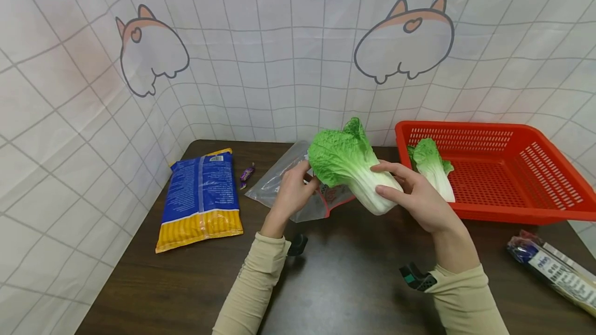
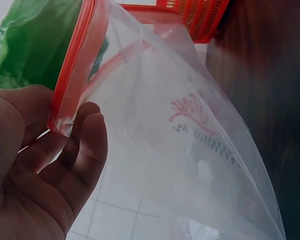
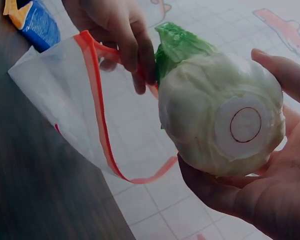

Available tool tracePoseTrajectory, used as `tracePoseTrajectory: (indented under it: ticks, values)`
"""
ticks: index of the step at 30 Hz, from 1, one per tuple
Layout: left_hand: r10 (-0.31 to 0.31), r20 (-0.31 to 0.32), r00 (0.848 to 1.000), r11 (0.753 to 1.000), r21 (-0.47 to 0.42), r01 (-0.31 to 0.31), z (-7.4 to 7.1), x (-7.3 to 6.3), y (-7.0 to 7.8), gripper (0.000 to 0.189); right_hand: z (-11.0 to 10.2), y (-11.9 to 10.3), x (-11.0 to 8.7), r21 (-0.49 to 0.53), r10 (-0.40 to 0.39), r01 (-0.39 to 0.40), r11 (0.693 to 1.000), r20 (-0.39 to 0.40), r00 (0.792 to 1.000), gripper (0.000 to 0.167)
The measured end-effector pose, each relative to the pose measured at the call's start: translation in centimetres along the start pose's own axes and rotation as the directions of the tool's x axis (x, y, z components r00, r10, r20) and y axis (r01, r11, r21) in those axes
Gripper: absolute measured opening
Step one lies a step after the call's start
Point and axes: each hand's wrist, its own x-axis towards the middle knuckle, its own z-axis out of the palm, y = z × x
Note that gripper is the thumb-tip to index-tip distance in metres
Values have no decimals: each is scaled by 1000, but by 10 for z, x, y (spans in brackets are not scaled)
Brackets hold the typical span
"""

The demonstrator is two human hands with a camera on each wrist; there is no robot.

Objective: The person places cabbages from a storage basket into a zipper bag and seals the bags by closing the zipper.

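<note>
My right hand (image 1: 423, 201) grips a Chinese cabbage (image 1: 368, 182) by its white base, thumb and fingers on either side. Its green leafy end tilts up and left, at the mouth of a clear zip bag (image 1: 274, 182). The left hand (image 1: 293, 190) pinches the bag's red zip edge (image 2: 72, 65) between thumb and fingers. In the right wrist view the bag's mouth gapes, and the cabbage's round cut base (image 3: 246, 125) faces the camera. Part of the bag is hidden behind the cabbage and left hand in the head view.
A red plastic basket (image 1: 517, 214) at the right holds another, smaller cabbage (image 1: 433, 169). A blue and yellow packet (image 1: 200, 198) lies at the left, with a small purple-wrapped sweet (image 1: 247, 172) beside it. A long wrapped pack (image 1: 554, 268) lies at the right edge.
</note>
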Motion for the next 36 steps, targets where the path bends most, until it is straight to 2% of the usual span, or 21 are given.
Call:
tracePoseTrajectory:
  ticks: [7, 14, 24, 31, 36]
  values:
    - [-4, -17, 1000, 1000, 8, 4, -2, 1, 0, 35, -6, 2, -1, -83, 2, -2, 997, 6, 1000, 38]
    - [-38, -4, 999, 998, -44, 38, -4, 1, 1, 41, -8, 2, -3, -218, 28, -30, 975, -12, 1000, 38]
    - [-43, -23, 999, 997, -65, 42, -6, -1, 0, 42, -7, 5, -2, -272, 14, -12, 962, 8, 1000, 37]
    - [-42, -25, 999, 994, -97, 40, -8, -1, 0, 41, -5, 4, -2, -379, -31, 29, 925, 2, 1000, 36]
    - [-40, -22, 999, 995, -94, 37, -9, -1, 0, 42, -3, 4, -1, -445, -81, 86, 891, 30, 996, 34]
